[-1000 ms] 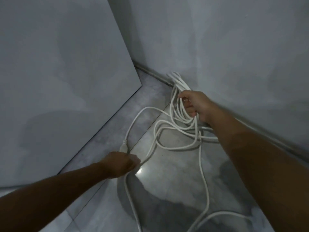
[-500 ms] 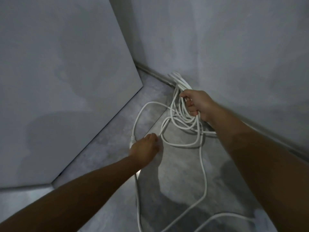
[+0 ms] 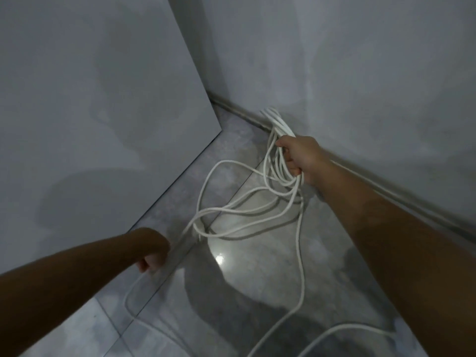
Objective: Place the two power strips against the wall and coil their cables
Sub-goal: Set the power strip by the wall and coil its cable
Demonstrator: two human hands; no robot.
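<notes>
Head view: our right hand (image 3: 300, 158) squeezes the bunch of thin white cable loops (image 3: 279, 163); our left hand (image 3: 152, 258) grips loose cable. We should feed even loops.

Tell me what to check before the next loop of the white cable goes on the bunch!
1. Right hand grips the bunch of thin white cable loops: ok.
2. Left hand is closed on a strand of the same cable: ok, though that strand is blurred.
3. Loose cable on the glossy grey floor tiles is free of tangles: not ok, several strands cross near the middle.
4. Bunch sits close to the grey plastered wall: ok.
5. Power strips are against the wall: cannot tell, none is in view.
6. Remaining slack is short: not ok, long runs trail toward the bottom edge.
</notes>
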